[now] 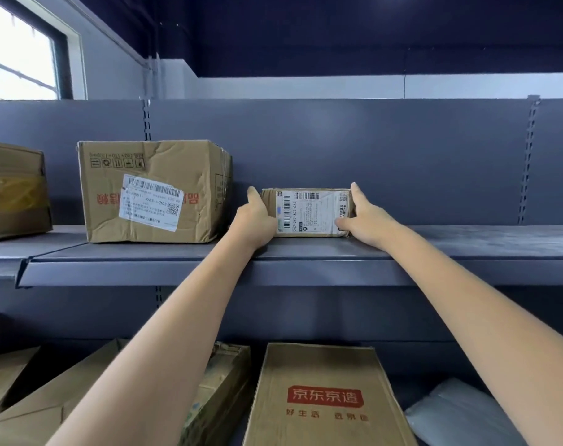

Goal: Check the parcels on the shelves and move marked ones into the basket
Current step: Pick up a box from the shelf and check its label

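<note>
Your left hand (256,217) and your right hand (365,220) clasped the small parcel (309,212) from either end, fingers wrapped over its top corners and thumbs against its front, so both were holding it while it stood on the upper shelf (434,249), label facing you. In the head view, the only one you had, this looked like the checking step: the parcel was gripped but not yet lifted clear, and no mark could be made out on it beyond the printed shipping label, whose small text was too fine to read. Your next move seemed to call for tilting or turning the parcel to see its other faces, then either setting it back or carrying it off; the basket was not in view, so you would have had to look away from the shelf to find it. Counting the upper shelf, there were three parcels: the small one in your grip, a large dented box (154,191) just to its left, and another box (14,189) cut off at the left edge. On the lower shelf (450,362) at least four cardboard boxes showed, among them one with a red logo (325,397), plus one grey plastic mailer (463,413) at the right.
</note>
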`<state>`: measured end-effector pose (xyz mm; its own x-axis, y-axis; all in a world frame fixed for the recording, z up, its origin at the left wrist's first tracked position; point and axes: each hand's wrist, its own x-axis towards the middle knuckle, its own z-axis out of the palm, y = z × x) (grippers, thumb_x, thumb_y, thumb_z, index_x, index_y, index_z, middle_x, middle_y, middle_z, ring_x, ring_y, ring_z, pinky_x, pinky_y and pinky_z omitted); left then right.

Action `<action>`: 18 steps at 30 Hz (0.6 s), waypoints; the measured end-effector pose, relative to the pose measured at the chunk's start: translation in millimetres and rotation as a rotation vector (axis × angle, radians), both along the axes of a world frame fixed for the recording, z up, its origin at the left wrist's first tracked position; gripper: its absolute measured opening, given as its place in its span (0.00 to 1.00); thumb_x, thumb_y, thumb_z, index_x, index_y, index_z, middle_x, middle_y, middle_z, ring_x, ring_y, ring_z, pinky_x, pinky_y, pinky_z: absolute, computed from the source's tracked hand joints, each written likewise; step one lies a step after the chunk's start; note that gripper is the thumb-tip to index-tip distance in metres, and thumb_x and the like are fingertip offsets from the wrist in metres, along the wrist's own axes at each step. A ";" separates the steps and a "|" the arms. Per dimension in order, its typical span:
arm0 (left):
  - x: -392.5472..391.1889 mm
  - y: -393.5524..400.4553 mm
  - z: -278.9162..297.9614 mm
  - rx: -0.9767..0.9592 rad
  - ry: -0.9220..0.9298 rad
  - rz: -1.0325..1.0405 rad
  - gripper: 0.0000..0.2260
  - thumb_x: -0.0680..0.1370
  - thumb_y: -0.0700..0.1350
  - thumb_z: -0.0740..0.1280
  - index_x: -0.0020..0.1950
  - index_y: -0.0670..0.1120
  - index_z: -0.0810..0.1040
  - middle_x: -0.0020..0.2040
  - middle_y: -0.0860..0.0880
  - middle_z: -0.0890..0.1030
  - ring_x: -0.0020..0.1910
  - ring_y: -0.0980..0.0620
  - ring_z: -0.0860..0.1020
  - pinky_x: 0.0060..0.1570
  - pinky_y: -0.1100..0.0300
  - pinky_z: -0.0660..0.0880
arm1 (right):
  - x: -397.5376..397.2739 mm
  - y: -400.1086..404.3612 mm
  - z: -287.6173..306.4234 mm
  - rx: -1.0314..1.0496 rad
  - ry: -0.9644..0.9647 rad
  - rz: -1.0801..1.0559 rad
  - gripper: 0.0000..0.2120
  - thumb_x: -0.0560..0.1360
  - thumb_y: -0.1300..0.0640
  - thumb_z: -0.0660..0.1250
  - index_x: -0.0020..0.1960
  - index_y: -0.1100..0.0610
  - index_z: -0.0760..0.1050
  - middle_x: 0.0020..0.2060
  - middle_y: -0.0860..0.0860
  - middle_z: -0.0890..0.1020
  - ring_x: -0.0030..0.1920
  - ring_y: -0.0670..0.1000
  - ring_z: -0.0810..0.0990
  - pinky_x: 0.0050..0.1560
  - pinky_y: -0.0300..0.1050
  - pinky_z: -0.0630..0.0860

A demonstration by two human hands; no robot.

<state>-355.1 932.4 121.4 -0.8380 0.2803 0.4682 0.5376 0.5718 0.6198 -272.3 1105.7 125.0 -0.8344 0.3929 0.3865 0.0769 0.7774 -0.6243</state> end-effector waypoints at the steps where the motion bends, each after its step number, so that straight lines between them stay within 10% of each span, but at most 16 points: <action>1: 4.0 -2.3 0.7 0.025 0.035 -0.002 0.33 0.75 0.37 0.58 0.75 0.41 0.44 0.65 0.36 0.70 0.63 0.39 0.70 0.63 0.51 0.68 | 4.4 -2.7 0.4 0.041 0.035 -0.030 0.34 0.76 0.57 0.61 0.76 0.51 0.47 0.67 0.55 0.71 0.58 0.54 0.72 0.52 0.41 0.64; 7: 38.8 -23.4 -0.2 0.056 0.275 -0.039 0.23 0.75 0.38 0.60 0.70 0.41 0.63 0.67 0.42 0.70 0.66 0.45 0.68 0.58 0.62 0.62 | 35.7 -16.0 -1.1 0.231 0.348 -0.131 0.13 0.74 0.63 0.59 0.58 0.61 0.73 0.52 0.57 0.79 0.52 0.57 0.76 0.53 0.52 0.75; 18: 102.2 -112.9 -16.3 -0.111 0.466 -0.007 0.19 0.75 0.41 0.63 0.66 0.43 0.69 0.62 0.44 0.76 0.62 0.46 0.72 0.56 0.61 0.66 | 78.6 -110.6 -22.5 0.411 0.310 0.208 0.17 0.74 0.65 0.61 0.62 0.61 0.72 0.59 0.58 0.77 0.60 0.56 0.75 0.60 0.48 0.71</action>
